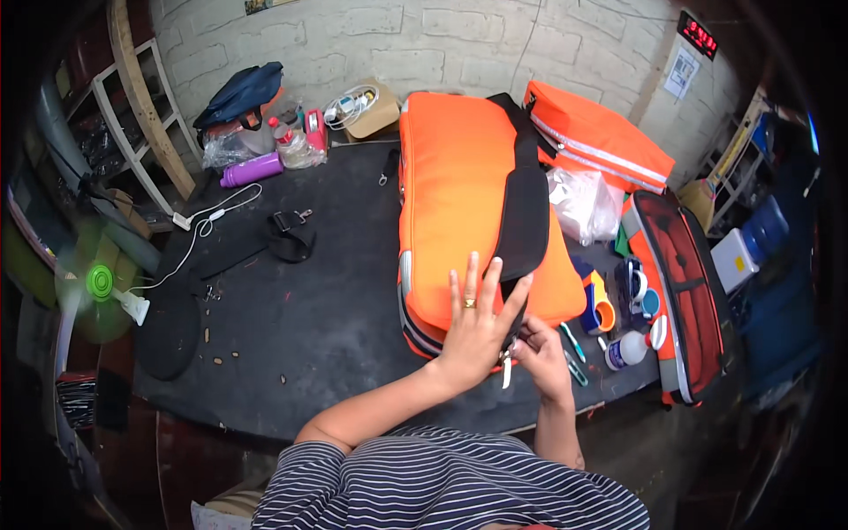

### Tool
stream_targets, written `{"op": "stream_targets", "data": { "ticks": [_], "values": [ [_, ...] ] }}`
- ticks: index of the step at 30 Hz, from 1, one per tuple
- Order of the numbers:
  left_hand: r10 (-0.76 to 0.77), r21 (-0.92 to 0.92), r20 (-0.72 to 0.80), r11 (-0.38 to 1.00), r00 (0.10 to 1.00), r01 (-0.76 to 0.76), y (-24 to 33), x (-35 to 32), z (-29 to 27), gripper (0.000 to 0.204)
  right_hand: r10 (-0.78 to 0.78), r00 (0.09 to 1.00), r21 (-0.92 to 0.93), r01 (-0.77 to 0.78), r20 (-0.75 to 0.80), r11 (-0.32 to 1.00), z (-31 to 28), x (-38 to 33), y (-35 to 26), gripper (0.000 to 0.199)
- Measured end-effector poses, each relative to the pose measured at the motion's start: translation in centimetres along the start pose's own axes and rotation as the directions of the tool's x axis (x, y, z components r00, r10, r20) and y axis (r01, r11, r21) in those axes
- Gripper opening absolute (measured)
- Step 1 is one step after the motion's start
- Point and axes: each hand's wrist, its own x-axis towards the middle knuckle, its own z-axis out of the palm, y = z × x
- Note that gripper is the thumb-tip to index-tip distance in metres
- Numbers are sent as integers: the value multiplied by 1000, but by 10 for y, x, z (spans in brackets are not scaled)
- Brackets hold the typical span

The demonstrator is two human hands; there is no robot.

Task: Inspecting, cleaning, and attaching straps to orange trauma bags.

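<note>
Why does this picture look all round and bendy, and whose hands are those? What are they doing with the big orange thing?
A person wears a camera on their head, looking down, and its wide lens bends the edges. The hands are their own. The left hand lies flat on a big orange bag on a dark table. The right hand pinches something small at the bag's near edge, too small to identify. Nearby lie a purple bottle, a green fan and some cups.

Navy-and-white striped short-sleeved shirt (pixel 450 481), bare forearms, gold ring (pixel 469 303) on the left hand (pixel 475 329).
</note>
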Motion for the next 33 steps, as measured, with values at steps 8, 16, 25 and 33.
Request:
{"op": "stream_targets", "data": {
  "ticks": [8, 16, 25, 33],
  "values": [
    [26, -207, -167, 976, 986, -61, 15, -21, -3, 43, 104, 988, 549, -22, -118, 836, 5, -7, -4, 40],
    [64, 11, -308, 998, 949, -63, 6, -56, 26, 34, -62, 919, -2, 66, -390, 998, -9, -10, -25, 48],
    [-361, -899, 258, 252, 896, 360, 19, -40, -10, 28, -24, 958, 14, 29, -284, 999, 11, -8, -18, 47],
    [-269, -804, 202, 503, 942, 316, -13, -29, -80, 5, -470, 710, -773, 628, 525, 87, 28, 28, -51, 38]
  ]
}}
